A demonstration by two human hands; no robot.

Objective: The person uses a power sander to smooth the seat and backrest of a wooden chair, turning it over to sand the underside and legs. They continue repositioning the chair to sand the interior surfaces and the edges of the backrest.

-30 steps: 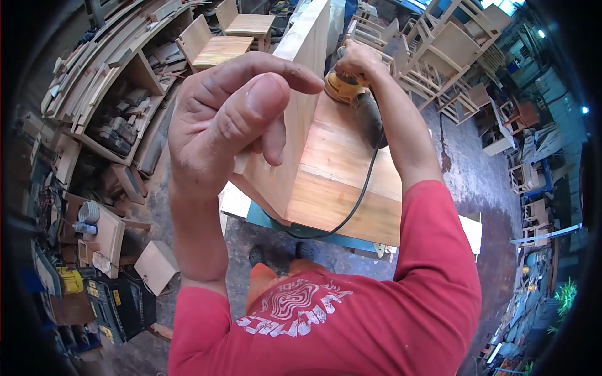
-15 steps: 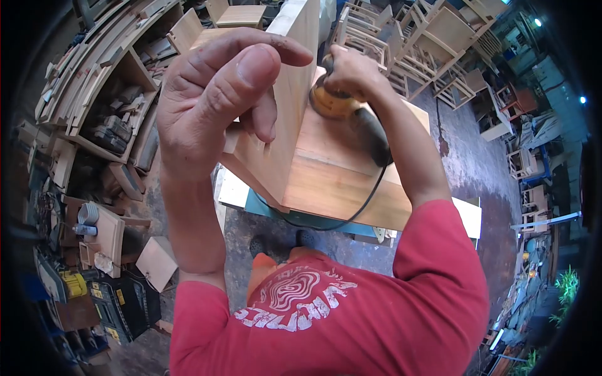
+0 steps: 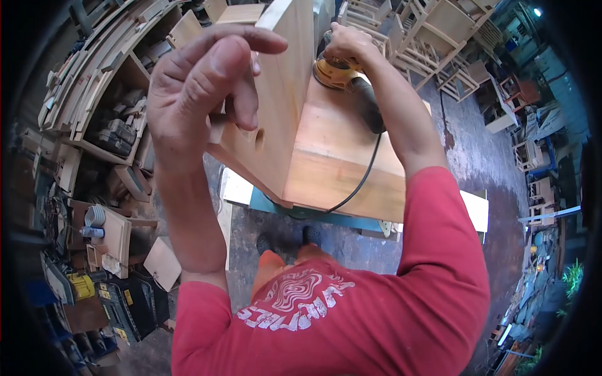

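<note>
My right hand [image 3: 352, 47] grips the top of a yellow and black power sander [image 3: 333, 74]. The sander rests on the flat wooden panel [image 3: 338, 125], close to an upright board. A dark dust canister [image 3: 369, 106] sticks out of its side, and a black cable [image 3: 367, 172] trails over the panel's near edge. Raised close to the camera, my left hand [image 3: 204, 91] holds nothing visible. Its index finger reaches out and its other fingers are loosely bent, in front of the upright board [image 3: 276, 100]. An oval slot [image 3: 259, 140] shows in this board below the fingers.
The wooden piece lies on a greenish workbench [image 3: 263, 202]. Shelves with long timber strips [image 3: 81, 88] stand at left, above a black tool case [image 3: 128, 307]. Wooden chair frames [image 3: 433, 37] are stacked at the far right, with more furniture along the right side.
My right hand and the sander have moved slightly farther along the panel, away from me. My left hand appears a little farther left in view. The whole view has shifted slightly.
</note>
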